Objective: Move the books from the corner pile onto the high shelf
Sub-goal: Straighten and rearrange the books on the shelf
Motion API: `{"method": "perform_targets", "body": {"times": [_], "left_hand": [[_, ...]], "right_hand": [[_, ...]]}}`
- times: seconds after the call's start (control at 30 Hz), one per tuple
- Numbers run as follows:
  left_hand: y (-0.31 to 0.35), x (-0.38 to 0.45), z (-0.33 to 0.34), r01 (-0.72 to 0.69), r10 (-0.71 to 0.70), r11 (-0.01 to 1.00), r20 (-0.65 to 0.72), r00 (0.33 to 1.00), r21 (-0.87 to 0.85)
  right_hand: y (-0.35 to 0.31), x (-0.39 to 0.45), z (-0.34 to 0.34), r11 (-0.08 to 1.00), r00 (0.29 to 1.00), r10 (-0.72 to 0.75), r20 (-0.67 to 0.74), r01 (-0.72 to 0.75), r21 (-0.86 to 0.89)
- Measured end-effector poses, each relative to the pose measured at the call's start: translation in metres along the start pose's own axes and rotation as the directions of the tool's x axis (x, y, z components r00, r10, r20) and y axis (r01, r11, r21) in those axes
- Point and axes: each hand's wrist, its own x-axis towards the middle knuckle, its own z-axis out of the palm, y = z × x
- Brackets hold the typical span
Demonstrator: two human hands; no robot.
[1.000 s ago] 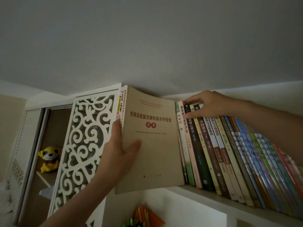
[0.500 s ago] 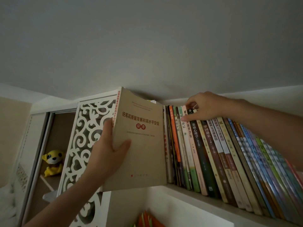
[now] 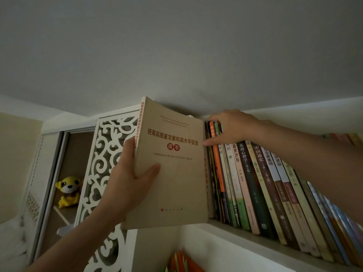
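The left hand (image 3: pixel 127 185), rising from the lower left of the frame, grips the tan book (image 3: pixel 170 165) by its spine edge: the thumb lies across the front cover and the fingers (image 3: pixel 128 152) curl round behind the spine. The book stands upright in the middle of the frame, front cover facing the camera, its lower edge level with the front lip of the high shelf (image 3: pixel 255 239) and its right edge against the first of the shelved books. Compared with a second ago, the book sits further left in the frame, and thin spines, one of them orange, now show between it and the books seen then.

To the right, the right hand (image 3: pixel 233 127) reaches in from the right edge of the frame and rests on the tops of the row of books (image 3: pixel 275 185). Its fingers curl over their upper edges and the thumb points left toward the tan book's cover; it is on the same books as before. The row leans to the right and runs down toward the lower right corner.

Behind the left hand stands a white carved panel (image 3: pixel 104 173). Further left, in a darker recess, sits a yellow plush toy (image 3: pixel 67 191). The ceiling (image 3: pixel 176 46) fills the upper half.
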Motion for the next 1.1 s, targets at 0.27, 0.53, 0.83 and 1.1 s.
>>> {"method": "perform_targets", "body": {"times": [0.27,0.53,0.83,1.1], "left_hand": [[0.007,-0.008,-0.003,0.026,-0.027,0.995,-0.009,1.0,-0.098],[0.031,-0.016,0.007,0.057,-0.047,0.982,0.061,0.997,-0.182],[0.036,-0.02,0.009,0.081,-0.068,0.99,0.11,0.992,-0.119],[0.047,-0.01,0.002,0.089,-0.094,0.995,0.167,0.982,0.032]], "right_hand": [[0.008,-0.011,-0.013,0.998,0.998,0.048,0.034,-0.049,0.04],[0.025,-0.019,-0.021,0.998,1.0,0.031,-0.001,-0.031,0.055],[0.033,-0.026,-0.016,0.997,0.998,-0.009,-0.068,0.014,0.076],[0.031,-0.023,-0.02,0.999,0.999,-0.035,0.0,0.035,-0.014]]}}
